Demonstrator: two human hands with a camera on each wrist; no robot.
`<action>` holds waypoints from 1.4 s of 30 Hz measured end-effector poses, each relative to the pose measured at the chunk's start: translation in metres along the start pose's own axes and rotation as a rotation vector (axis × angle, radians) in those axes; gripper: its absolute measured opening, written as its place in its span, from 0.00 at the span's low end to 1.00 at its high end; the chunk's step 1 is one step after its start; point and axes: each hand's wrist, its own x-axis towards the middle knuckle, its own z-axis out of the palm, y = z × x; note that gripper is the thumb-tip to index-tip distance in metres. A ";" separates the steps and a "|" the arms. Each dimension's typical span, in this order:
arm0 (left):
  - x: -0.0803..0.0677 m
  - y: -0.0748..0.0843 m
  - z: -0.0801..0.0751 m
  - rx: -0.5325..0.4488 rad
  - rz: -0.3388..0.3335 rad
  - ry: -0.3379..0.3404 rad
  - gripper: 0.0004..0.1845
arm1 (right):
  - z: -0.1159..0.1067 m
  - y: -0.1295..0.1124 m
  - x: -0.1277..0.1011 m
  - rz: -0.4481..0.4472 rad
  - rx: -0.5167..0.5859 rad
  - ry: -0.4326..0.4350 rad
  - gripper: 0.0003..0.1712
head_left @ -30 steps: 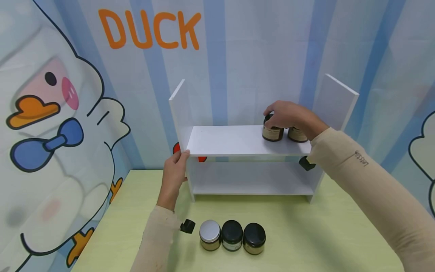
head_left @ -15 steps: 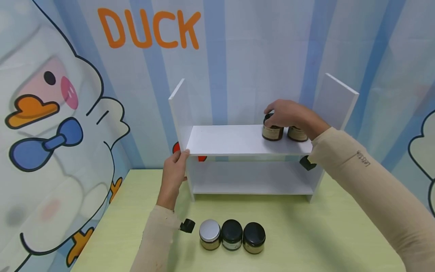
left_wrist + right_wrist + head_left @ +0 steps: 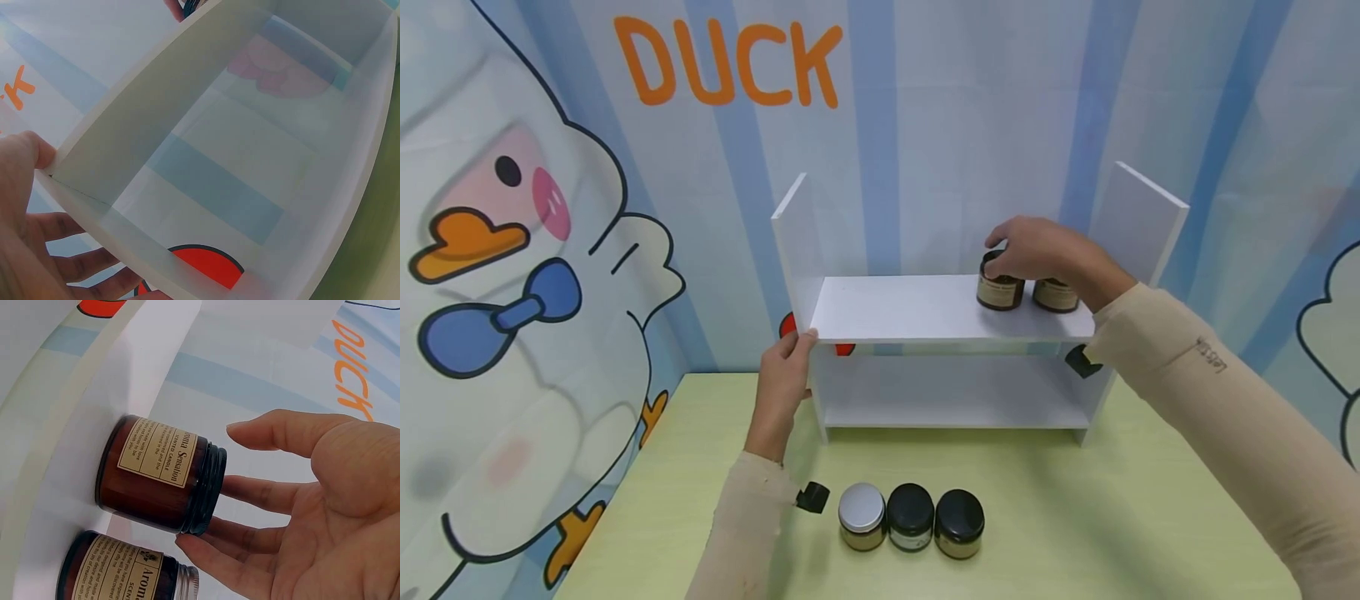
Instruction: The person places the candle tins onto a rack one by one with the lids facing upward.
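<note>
Glass, rigid and breakable I judge: my right hand, fingers spread off its black lid, hovers at the brown labelled candle jar at three o'clock on the white shelf, best gripped round the lid.

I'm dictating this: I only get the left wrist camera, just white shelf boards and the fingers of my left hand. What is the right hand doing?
Observer: The right hand is over a brown jar on the upper board of the shelf, fingertips at its black lid, thumb clear of it.
Operator: Anything else on that board?
Observer: A second brown jar stands right beside it, toward the right panel.
Operator: And in front of the shelf?
Observer: Three more jars stand in a row on the green table, one silver-lidded, two black-lidded.
</note>
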 end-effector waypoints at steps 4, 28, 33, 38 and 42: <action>0.000 0.000 0.000 0.001 -0.001 -0.004 0.36 | -0.001 0.002 -0.002 -0.004 0.000 0.011 0.35; 0.003 -0.002 -0.001 -0.007 0.009 -0.008 0.38 | -0.005 0.010 -0.022 -0.075 0.109 0.103 0.34; 0.005 -0.002 -0.001 -0.010 0.008 -0.006 0.37 | -0.004 0.013 -0.027 -0.105 0.110 0.131 0.33; 0.006 -0.003 -0.001 -0.006 0.015 -0.007 0.37 | 0.001 0.015 -0.031 -0.113 0.138 0.136 0.32; 0.006 -0.002 -0.002 -0.009 0.013 -0.001 0.37 | 0.005 0.015 -0.034 -0.128 0.147 0.149 0.32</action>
